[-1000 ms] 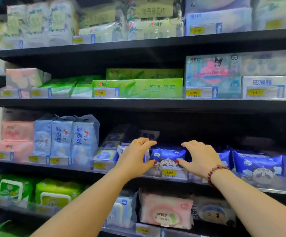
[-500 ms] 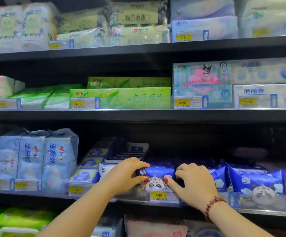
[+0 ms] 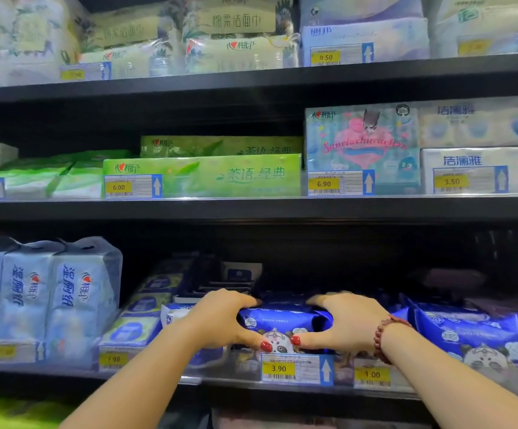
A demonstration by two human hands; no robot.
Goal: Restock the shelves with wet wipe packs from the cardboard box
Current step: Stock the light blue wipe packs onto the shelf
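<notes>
A dark blue wet wipe pack (image 3: 282, 320) with a cartoon animal on its front stands at the front of the lower shelf (image 3: 220, 382), above the 3.90 price tag (image 3: 295, 368). My left hand (image 3: 220, 320) grips its left end, fingers over the top and thumb on the front. My right hand (image 3: 344, 323), with a red bead bracelet at the wrist, grips its right end the same way. The two thumbs nearly meet on the pack's face. More blue packs of the same kind (image 3: 468, 335) stand to the right. The cardboard box is not in view.
Tall pale blue tissue packs (image 3: 66, 298) fill the lower shelf's left side, with small blue-green wipe packs (image 3: 140, 323) beside them. Green tissue boxes (image 3: 220, 174) and a pastel cartoon pack (image 3: 363, 144) sit on the shelf above. Dark space lies behind the blue packs.
Both hands came down from reaching at the shelf onto the blue pack and closed on its two ends. The camera moved closer and tilted upward.
</notes>
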